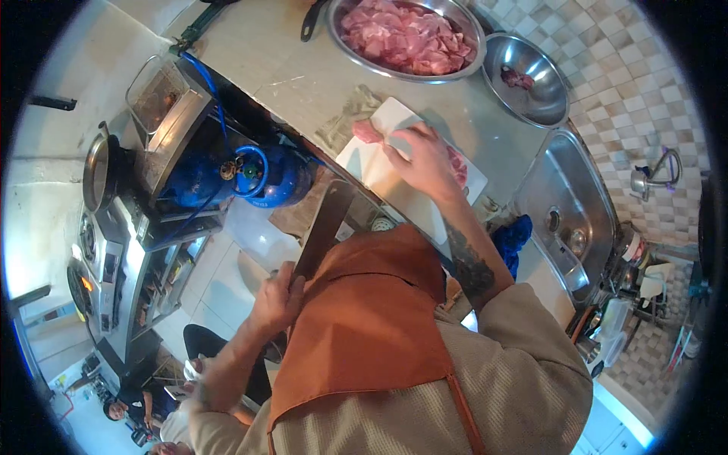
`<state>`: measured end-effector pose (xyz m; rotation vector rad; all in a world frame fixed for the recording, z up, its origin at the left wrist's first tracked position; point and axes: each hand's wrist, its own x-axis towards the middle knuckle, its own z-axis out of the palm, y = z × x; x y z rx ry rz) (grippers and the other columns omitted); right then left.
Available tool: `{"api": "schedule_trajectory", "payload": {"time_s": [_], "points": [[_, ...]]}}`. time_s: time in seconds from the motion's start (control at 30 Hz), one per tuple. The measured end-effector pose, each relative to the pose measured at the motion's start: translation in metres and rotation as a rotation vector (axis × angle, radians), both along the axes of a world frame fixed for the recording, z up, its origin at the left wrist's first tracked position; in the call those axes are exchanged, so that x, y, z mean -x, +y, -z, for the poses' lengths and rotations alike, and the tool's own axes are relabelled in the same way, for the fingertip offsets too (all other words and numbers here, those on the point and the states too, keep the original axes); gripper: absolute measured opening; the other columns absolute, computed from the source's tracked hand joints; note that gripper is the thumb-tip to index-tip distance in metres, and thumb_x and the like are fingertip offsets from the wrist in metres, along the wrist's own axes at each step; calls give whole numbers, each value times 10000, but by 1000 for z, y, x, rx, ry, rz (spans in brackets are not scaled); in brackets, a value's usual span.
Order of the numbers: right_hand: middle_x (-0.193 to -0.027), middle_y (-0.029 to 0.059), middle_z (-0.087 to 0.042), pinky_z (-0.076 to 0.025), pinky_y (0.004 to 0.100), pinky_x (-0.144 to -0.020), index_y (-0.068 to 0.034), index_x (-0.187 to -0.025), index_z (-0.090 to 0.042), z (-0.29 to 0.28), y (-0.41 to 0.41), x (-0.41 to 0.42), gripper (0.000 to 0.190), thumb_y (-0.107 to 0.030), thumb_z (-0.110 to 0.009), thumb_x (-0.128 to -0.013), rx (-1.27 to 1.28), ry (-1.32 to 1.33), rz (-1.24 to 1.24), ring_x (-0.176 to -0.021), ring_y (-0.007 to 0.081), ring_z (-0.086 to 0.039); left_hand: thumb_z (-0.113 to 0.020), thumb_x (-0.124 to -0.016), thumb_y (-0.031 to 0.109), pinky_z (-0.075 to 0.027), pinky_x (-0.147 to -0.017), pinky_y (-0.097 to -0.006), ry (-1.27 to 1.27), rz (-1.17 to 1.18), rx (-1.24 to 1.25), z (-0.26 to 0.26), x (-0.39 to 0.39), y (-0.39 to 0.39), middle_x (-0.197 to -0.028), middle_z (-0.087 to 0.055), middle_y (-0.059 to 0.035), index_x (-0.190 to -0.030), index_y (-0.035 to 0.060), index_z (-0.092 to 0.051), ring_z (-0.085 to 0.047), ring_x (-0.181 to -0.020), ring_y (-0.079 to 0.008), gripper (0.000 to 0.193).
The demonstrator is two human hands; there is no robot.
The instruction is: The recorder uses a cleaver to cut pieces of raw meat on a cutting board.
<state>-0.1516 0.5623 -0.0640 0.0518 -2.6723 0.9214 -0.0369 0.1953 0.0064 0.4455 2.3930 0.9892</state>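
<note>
My right hand (418, 156) is over a white cutting board (392, 114), fingers spread and curved, holding nothing that I can make out. Just left of its fingertips lies a piece of raw pink meat (367, 131); whether they touch it is unclear. More raw meat (456, 165) shows on the board beyond my wrist. My left hand (281, 296) is low beside the orange-brown apron (364, 335), its fingers curled around the end of a long flat dark strip (323, 230). Whether that strip is a blade or part of the furniture I cannot tell.
A steel bowl of raw meat (406, 40), a smaller steel bowl (526, 79) and a crumpled cloth (347, 116) are on the counter. A steel sink (563, 199) is at right. Blue gas cylinders (273, 176) and a stove (102, 256) stand left. Other people (136, 406) are at lower left.
</note>
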Motion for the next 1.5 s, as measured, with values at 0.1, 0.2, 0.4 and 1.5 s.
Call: {"api": "schedule_trajectory", "payload": {"time_s": [0.1,0.2,0.4,1.5], "points": [[-1041,121,-694,-467,484,-952,-110,-1030,-734,3,-29,32,242,-290,-735,-867,2,-51,17,-1063,351,-620,-604,-999,184,-489,-671,-585,-88,-192,2,25,-21,-9,-853,-665,-317,-1121,-44,-529,-638,-824,-554,270],[-973,114,-729,-514,475,-904,-107,-975,-723,21,-39,52,188,-259,-753,-870,-59,-14,12,-1002,325,-672,-598,-1005,186,-493,-652,-548,-95,-328,-23,33,-29,-6,-842,-663,-312,-1124,-62,-554,-645,-800,-548,279],[-884,91,-732,-535,311,-702,-53,-953,-666,-26,-18,40,216,-196,-803,-866,542,-248,-51,-781,171,-699,-579,-1006,139,-488,-612,-476,-77,-542,-110,39,-44,-12,-759,-649,-275,-1075,-85,-562,-663,-722,-496,235],[-1107,118,-685,-523,462,-902,-59,-1086,-707,14,21,-29,207,-115,-722,-886,-143,78,-320,-1030,360,-648,-544,-933,76,-569,-632,-496,404,194,213,3,48,109,-925,-705,-212,-1315,-31,-551,-712,-724,-385,397]]}}
